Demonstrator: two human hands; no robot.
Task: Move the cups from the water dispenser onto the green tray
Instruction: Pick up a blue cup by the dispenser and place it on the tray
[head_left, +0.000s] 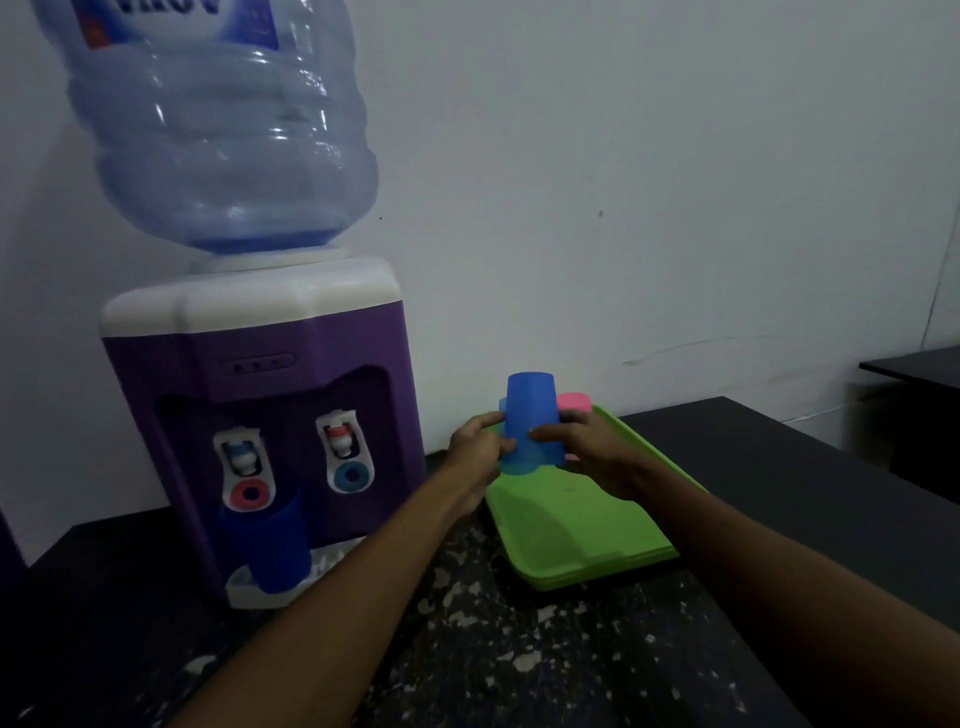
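Observation:
An upside-down blue cup (531, 410) is held over the far left part of the green tray (576, 535). My left hand (478, 449) grips its left side and my right hand (582, 449) grips its right side. Behind it a pink cup (574, 401) stands on the tray, mostly hidden. A sliver of another blue cup (502, 408) shows behind the held one. A darker blue cup (270, 545) stands on the drip tray of the purple water dispenser (260, 415), under the left tap.
A large water bottle (218, 130) sits on top of the dispenser. The dispenser and tray rest on a dark, speckled table (519, 665) against a white wall. Another dark table edge (914, 369) shows at the far right.

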